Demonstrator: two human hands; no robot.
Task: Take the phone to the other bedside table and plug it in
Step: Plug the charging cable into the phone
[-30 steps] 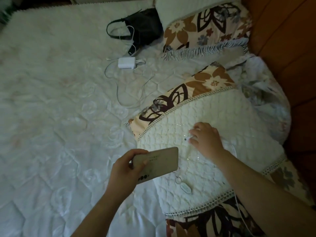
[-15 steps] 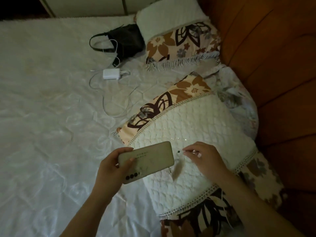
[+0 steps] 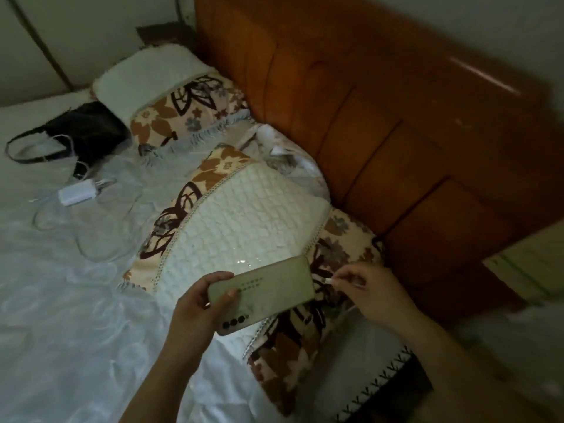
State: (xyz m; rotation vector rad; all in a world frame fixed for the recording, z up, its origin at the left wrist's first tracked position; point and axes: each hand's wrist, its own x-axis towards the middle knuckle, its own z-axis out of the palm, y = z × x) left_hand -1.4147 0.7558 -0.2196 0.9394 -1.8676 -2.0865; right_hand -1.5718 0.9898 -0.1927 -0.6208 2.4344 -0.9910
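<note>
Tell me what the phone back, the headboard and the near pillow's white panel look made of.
Phone: matte pale case, probably plastic or silicone; no glare, printed dots. Headboard: padded orange-brown upholstery, likely leatherette; stitched channels and a faint sheen. Pillow panel: white quilted fabric, puffy stitched cells with a lace-like trim. The dim light leaves all three uncertain.

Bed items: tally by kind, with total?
Pillows: 2
Phone, in left hand: 1
Cable plug, in right hand: 1
White charger brick: 1
Black bag: 1
Total: 6
</note>
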